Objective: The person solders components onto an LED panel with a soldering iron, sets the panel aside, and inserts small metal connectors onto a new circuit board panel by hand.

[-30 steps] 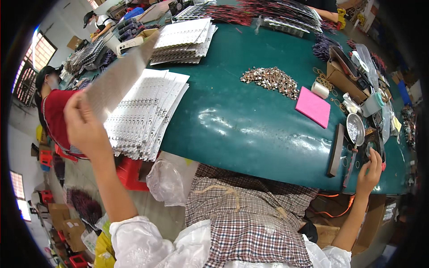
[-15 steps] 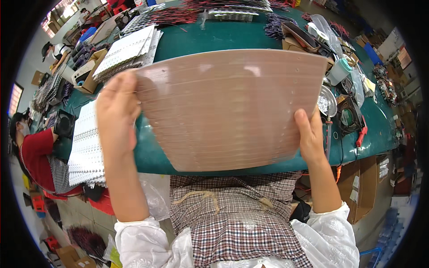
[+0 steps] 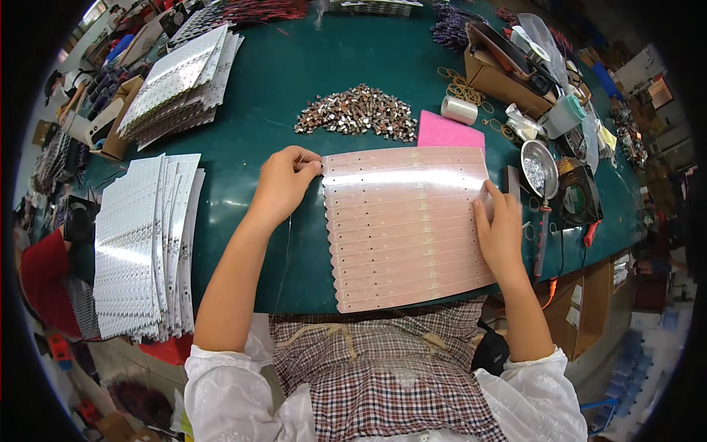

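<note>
A pinkish sheet (image 3: 405,236), scored into strips with small dark holes and a notched left edge, lies on or just above the front of the green table (image 3: 258,96). At its upper left corner, my left hand (image 3: 286,183) is closed with thumb and fingers pinching the edge. My right hand (image 3: 502,227) grips the right edge, thumb on top; its other fingers are partly hidden. A fine thread hangs below my left hand. Beyond the sheet sits a heap of small shiny metal pieces (image 3: 357,114). A pink pad (image 3: 445,130) lies partly under or behind the sheet's far edge.
To the left lie two stacks of white perforated sheets, a near stack (image 3: 136,247) and a far stack (image 3: 180,85). On the right are a thread spool (image 3: 459,110), rubber bands (image 3: 464,88), a metal dish (image 3: 540,169), a soldering iron (image 3: 543,239), a small fan (image 3: 579,193) and a cardboard box (image 3: 490,77).
The sheet has come down from its raised, tilted position toward the table, moving right and uncovering the metal pieces and pink pad. My left hand has moved right along with it.
</note>
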Demonstrator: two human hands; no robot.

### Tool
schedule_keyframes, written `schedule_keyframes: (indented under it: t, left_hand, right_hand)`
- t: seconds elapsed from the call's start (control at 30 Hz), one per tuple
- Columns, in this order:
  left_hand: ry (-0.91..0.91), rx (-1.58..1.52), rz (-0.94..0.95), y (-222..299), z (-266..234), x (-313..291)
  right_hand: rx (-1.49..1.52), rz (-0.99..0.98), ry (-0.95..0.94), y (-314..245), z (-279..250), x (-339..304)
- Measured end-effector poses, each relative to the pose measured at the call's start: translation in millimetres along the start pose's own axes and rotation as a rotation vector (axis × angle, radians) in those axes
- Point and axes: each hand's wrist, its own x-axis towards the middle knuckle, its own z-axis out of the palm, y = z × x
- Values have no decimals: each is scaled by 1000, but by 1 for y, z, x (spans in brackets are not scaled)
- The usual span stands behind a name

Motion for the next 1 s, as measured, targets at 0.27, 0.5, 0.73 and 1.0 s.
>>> schedule_keyframes:
  t: [0.27, 0.5, 0.73, 1.0]
  left_hand:
    - [202, 260, 375, 12, 14, 37]
    - [162, 336, 363, 20, 34, 62]
    - [185, 236, 411, 10, 18, 58]
    - [79, -160, 288, 3, 12, 57]
  right_hand:
    - [-89, -470, 79, -67, 15, 59]
    - [189, -510, -90, -114, 97, 117]
    - [145, -601, -68, -120, 121, 129]
    - [187, -615, 21, -124, 109, 133]
